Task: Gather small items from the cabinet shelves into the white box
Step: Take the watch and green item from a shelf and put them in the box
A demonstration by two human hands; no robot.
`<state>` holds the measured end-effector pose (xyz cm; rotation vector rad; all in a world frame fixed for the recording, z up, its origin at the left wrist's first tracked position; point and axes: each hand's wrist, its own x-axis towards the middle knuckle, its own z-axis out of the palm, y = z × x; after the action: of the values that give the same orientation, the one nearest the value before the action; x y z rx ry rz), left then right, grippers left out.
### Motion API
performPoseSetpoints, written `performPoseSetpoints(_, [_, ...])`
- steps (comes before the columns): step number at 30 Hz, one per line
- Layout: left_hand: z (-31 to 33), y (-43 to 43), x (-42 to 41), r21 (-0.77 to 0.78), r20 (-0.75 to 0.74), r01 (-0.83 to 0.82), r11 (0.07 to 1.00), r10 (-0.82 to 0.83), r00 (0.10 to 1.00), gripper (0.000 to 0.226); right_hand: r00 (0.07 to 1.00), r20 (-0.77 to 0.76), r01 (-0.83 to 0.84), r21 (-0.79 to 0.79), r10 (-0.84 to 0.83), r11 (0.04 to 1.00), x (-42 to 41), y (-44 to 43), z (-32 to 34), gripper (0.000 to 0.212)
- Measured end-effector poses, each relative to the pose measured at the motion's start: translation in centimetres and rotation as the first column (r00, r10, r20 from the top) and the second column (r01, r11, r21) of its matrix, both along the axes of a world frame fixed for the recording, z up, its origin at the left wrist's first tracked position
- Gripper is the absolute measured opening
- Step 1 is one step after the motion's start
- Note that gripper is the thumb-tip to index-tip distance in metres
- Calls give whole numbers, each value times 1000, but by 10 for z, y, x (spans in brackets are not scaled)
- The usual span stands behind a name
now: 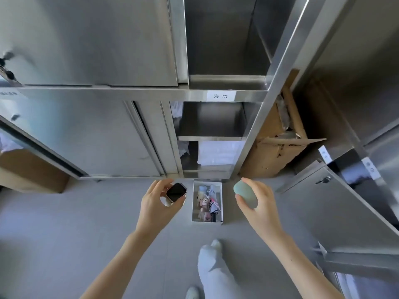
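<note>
The white box (222, 203) lies on the grey floor below the steel cabinet (129, 134), with several small items inside, among them a pale blue piece and pink toys. My left hand (155, 207) is just left of the box, shut on a smartwatch (176, 192) with a dark square screen and a light band. My right hand (258, 205) is just right of the box, holding a pale green egg-shaped object (245, 193) in its fingertips. Both hands hover above floor level beside the box.
The cabinet's open section holds bare steel shelves (210, 132), folded white towels (219, 153) at the bottom, and a paper label (221, 96). A torn cardboard box (278, 145) leans at the right, another cardboard box (30, 171) sits at the left. An open steel door (336, 190) juts out right. My leg and white shoe (212, 262) stand near.
</note>
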<state>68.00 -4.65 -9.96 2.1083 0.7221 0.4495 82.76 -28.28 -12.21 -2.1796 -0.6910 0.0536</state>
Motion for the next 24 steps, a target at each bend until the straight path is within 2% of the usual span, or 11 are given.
performPoseSetpoints(6, [-79,15,68,-7,-57,-3,1000,3,998,38,999,-48,0,-14,0,1000,62,30,-93,43])
performPoseSetpoints(12, [-182,30,121,-94,-132,49,994,-61,989,35,995,-91,36,-75,-43,997,109,57,-194,43])
performPoseSetpoints(18, [-332,44,158,-128,-164,126,984,-146,976,31,994,-75,75,-83,-81,994,128,76,-324,42])
performPoseSetpoints(24, [-504,60,181,-135,-134,183,974,-201,970,29,996,-67,46,-72,-51,996,140,97,-485,47])
